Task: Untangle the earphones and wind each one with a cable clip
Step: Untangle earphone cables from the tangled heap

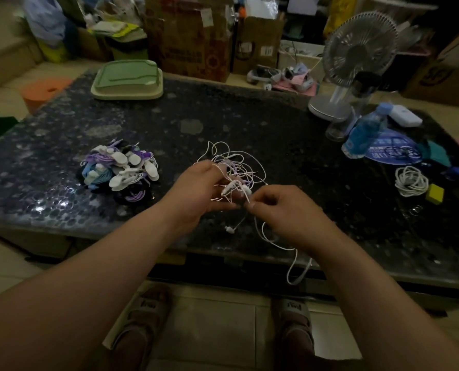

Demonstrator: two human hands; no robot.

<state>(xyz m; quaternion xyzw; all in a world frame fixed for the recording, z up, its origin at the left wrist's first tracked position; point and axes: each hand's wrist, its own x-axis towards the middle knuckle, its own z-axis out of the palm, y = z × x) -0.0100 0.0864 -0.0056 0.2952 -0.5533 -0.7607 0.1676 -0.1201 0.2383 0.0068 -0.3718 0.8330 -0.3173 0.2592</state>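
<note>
1. The tangle of earphones (236, 167) is held in the air, over the middle of the table (249, 119) and near its front edge. It does not lie flat on the surface.
2. The left hand (198, 191) has its fingers curled round the thick part of the tangle. The right hand (287, 212) is just beside it and pinches one white wire (248, 196) between thumb and fingertips.
3. I judge the step to be the pulling of one earphone out of the knot. No winding has begun on this set.
4. To do it well, the left hand should hold loosely, so that the loops can open. A hard grip will only tighten the knot.
5. The right hand should follow its wire to a free end and push that end back through the loops, not pull on the middle of the wire.
6. One earbud (229, 229) hangs below the hands, and a loose loop (298, 269) hangs over the front edge. The hanging earbud is probably a good free end to start from.
7. Thin wires catch easily at the earbuds, so short, slow pulls are safer.
8. The pile of small white, purple and blue pieces (121, 170) lies toward the left edge. I cannot tell whether these are clips alone or sets already wound.
</note>
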